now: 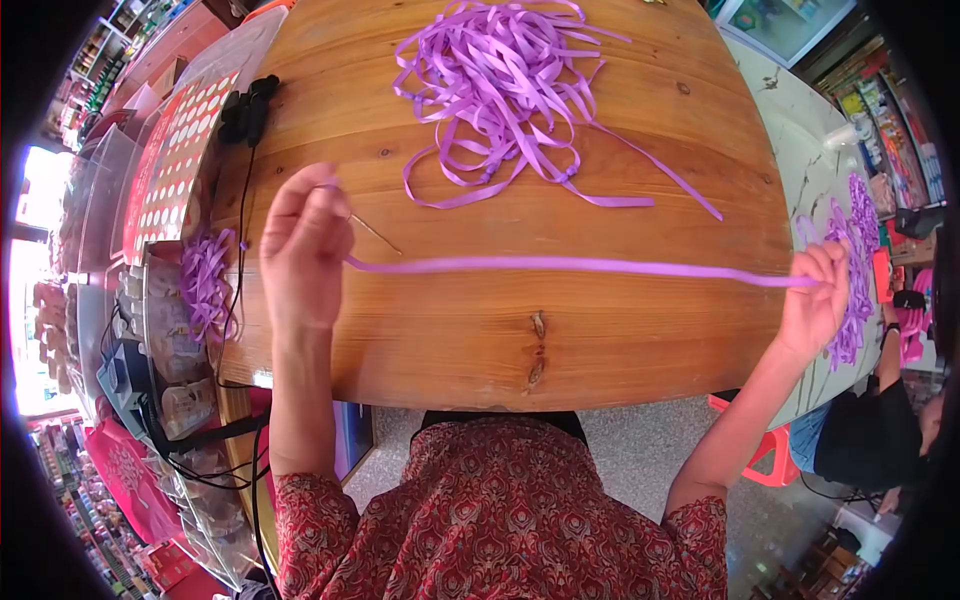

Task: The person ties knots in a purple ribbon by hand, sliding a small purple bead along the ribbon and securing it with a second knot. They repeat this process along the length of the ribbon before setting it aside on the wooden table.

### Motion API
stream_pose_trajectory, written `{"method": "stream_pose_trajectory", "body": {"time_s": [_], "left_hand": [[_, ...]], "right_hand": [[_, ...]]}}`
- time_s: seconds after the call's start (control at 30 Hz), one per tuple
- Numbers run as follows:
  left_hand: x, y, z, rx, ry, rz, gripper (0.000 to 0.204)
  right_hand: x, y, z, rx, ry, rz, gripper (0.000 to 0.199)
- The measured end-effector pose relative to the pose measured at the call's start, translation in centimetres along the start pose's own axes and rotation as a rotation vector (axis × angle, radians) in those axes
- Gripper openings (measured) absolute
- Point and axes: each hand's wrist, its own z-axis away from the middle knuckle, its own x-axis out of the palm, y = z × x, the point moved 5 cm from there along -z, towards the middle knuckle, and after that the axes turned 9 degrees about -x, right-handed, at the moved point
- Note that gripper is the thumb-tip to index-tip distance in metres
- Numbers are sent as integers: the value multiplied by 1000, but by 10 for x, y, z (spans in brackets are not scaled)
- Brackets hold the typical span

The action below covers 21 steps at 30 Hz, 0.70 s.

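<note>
A flat purple ribbon [550,265] stretches almost level above the wooden table [440,340] between my two hands. My left hand [305,240], raised over the table's left side, is closed in a pinch on one end of it. A thin metal needle-like rod [376,235] sticks out from those fingers toward the right; its exact kind I cannot make out. At the table's right edge, my right hand [815,300] grips the other end between thumb and fingers. Beyond both hands lies a loose tangled pile of purple ribbons [505,85], with small knots in some strands.
A dotted box [185,165] and a black cable [243,210] line the left edge. More purple ribbons hang at the left [207,283] and lie on a marble-patterned table at the right [852,270]. A person in black [870,440] is at the far right, near a red stool [772,460].
</note>
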Motion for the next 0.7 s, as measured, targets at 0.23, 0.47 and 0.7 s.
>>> {"method": "stream_pose_trajectory", "body": {"time_s": [0.23, 0.47, 0.7], "left_hand": [[85, -43, 0, -185, -48, -379, 17], [100, -63, 3, -285, -70, -205, 10], [100, -77, 8, -421, -147, 54, 11]], "right_hand": [[84, 157, 63, 2, -552, 1435, 25], [87, 203, 81, 66, -663, 1245, 29], [84, 210, 79, 30, -763, 1258, 20]]}}
